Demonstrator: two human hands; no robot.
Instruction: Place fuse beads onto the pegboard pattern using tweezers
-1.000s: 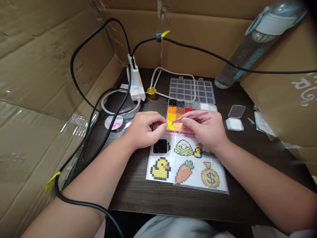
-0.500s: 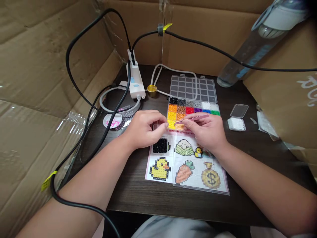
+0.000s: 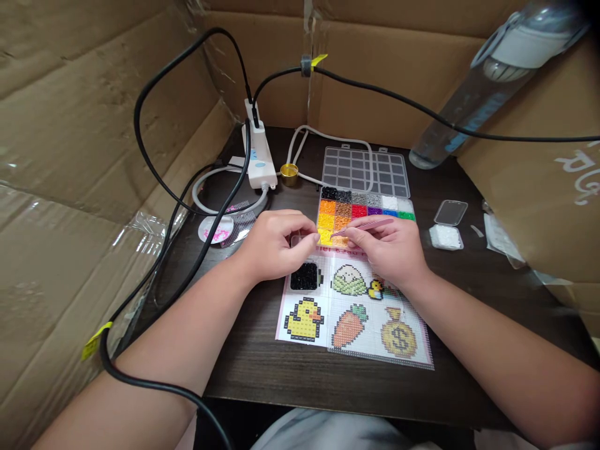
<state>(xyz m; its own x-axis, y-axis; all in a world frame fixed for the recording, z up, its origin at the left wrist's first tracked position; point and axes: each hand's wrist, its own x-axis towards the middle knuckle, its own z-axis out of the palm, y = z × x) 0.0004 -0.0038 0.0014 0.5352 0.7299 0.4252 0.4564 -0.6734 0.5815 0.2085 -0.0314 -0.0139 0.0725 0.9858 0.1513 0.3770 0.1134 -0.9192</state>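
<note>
Pink tweezers (image 3: 377, 225) are pinched in my right hand (image 3: 394, 247), their tip over the yellow compartment of the bead box (image 3: 360, 199). The box has rows of beads sorted by colour, with its clear lid (image 3: 365, 170) folded back. My left hand (image 3: 284, 244) is curled at the box's near left corner, thumb and forefinger together; what they hold, if anything, is hidden. Below it a small clear box of black beads (image 3: 304, 275) sits on the pattern sheet (image 3: 300, 300). A gridded pegboard (image 3: 370, 359) covers the carrot and money bag pictures. A small bead duck (image 3: 375, 289) lies near my right wrist.
At the left stand a white power strip (image 3: 260, 156), a round dish of pink beads (image 3: 215, 230) and looping black cables (image 3: 137, 125). A gold cup (image 3: 289, 175) is behind. White beads in a small box (image 3: 445, 237) and a bottle (image 3: 473, 94) are at the right, inside cardboard walls (image 3: 375, 37).
The view has shifted slightly. Both hands keep nearly the same places, and the tweezers' tip stays over the yellow beads.
</note>
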